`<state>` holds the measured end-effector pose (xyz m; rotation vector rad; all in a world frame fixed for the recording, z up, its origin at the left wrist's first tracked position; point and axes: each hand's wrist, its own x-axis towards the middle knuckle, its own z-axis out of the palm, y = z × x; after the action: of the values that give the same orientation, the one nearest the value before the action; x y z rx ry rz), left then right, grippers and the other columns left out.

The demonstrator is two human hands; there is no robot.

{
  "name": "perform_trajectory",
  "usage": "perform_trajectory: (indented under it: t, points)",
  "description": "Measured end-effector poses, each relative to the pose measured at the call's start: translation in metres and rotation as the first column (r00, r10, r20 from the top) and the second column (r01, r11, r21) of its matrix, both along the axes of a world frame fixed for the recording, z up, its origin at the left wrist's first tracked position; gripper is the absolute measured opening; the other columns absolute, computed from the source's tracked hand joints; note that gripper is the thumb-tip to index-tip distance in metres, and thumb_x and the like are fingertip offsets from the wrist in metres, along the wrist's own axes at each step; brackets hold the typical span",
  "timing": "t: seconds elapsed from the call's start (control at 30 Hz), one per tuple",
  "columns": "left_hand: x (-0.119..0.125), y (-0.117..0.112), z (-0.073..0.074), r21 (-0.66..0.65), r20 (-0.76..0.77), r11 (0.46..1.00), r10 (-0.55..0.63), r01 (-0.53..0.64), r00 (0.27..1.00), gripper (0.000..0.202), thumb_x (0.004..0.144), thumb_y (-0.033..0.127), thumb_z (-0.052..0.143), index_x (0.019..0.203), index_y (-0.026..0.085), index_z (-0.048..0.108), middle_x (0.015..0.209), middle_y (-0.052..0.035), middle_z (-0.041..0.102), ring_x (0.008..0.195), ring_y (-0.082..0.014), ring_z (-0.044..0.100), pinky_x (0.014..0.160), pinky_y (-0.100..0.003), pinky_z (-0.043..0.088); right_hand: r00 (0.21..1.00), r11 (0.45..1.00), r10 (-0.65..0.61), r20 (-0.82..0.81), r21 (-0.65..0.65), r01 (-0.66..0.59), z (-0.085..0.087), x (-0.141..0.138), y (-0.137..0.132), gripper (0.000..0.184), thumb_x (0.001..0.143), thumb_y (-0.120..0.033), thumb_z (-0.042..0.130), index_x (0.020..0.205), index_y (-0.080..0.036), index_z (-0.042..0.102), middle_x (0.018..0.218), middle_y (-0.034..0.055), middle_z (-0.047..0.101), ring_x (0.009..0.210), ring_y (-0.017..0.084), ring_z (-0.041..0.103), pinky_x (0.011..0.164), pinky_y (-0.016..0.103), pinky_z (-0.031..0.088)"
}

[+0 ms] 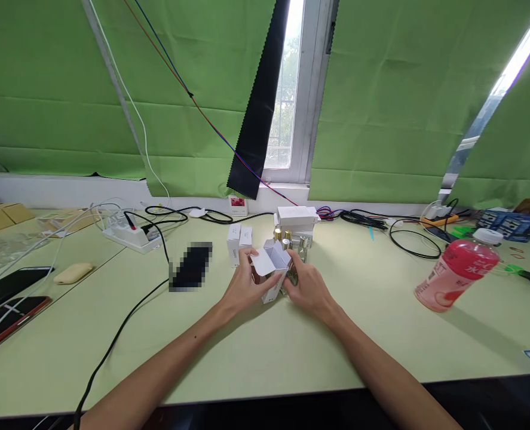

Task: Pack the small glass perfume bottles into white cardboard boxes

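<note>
My left hand [245,286] grips a small white carton [271,269] whose top flaps stand open, tilted toward me at the middle of the pale green table [372,334]. My right hand [307,288] is closed around a small glass bottle [293,276] pressed against the carton's right side; most of the bottle is hidden by my fingers. Just behind stand several small glass bottles with gold caps [287,237]. Two closed white cartons [238,242] stand upright to the left of the open one.
A stack of white boxes [297,216] sits behind the bottles. A pink drink bottle [457,270] leans at the right. A white power strip [132,236], black cables [125,322], phones [9,301] and a dark blurred object [192,267] lie to the left.
</note>
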<state>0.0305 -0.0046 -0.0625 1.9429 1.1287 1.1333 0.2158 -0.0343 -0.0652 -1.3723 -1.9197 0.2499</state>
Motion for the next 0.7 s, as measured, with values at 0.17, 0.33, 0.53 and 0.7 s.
perform_trajectory:
  t: [0.17,0.33,0.53,0.7]
  points:
    - [-0.001,-0.001,0.002,0.083,-0.049,0.996,0.046,-0.042,0.998,0.059,0.078,0.048,0.073,0.115,0.024,0.033,0.066,0.0107,0.049,0.052,-0.0104,0.047,0.048,-0.02,0.035,0.991,0.997,-0.052,-0.127,0.058,0.06,0.0,0.005,0.004,0.054,0.085,-0.025,0.053,0.137,-0.018,0.042,0.071,-0.0033,0.058,0.057,0.017,0.053,0.058,0.025,0.039]
    - [-0.004,-0.002,0.008,0.19,-0.119,0.981,0.05,-0.026,0.992,0.057,0.078,0.048,0.073,0.12,0.024,0.043,0.071,0.0068,0.055,0.053,-0.0107,0.049,0.049,-0.021,0.036,0.946,0.978,-0.128,-0.299,0.121,0.171,0.005,0.011,0.006,0.048,0.087,-0.034,0.057,0.132,-0.02,0.045,0.066,-0.0066,0.054,0.052,0.014,0.048,0.056,0.025,0.039]
    - [-0.008,-0.002,0.016,0.3,-0.245,0.954,0.076,0.001,0.966,0.061,0.077,0.051,0.072,0.126,0.024,0.048,0.075,0.0039,0.06,0.059,-0.0137,0.054,0.054,-0.024,0.041,0.827,0.938,-0.183,-0.531,0.156,0.308,0.01,0.016,0.004,0.052,0.087,-0.04,0.063,0.132,-0.02,0.046,0.072,-0.0037,0.063,0.051,0.011,0.048,0.052,0.023,0.041]
    - [-0.01,-0.003,0.019,0.286,-0.375,0.956,0.047,0.067,0.926,0.067,0.078,0.053,0.068,0.135,0.025,0.046,0.08,0.0028,0.064,0.059,-0.0142,0.054,0.057,-0.026,0.042,0.67,0.93,-0.133,-0.73,0.142,0.34,0.013,0.015,0.002,0.058,0.084,-0.045,0.069,0.131,-0.02,0.046,0.076,-0.0004,0.067,0.055,0.012,0.055,0.05,0.021,0.044]
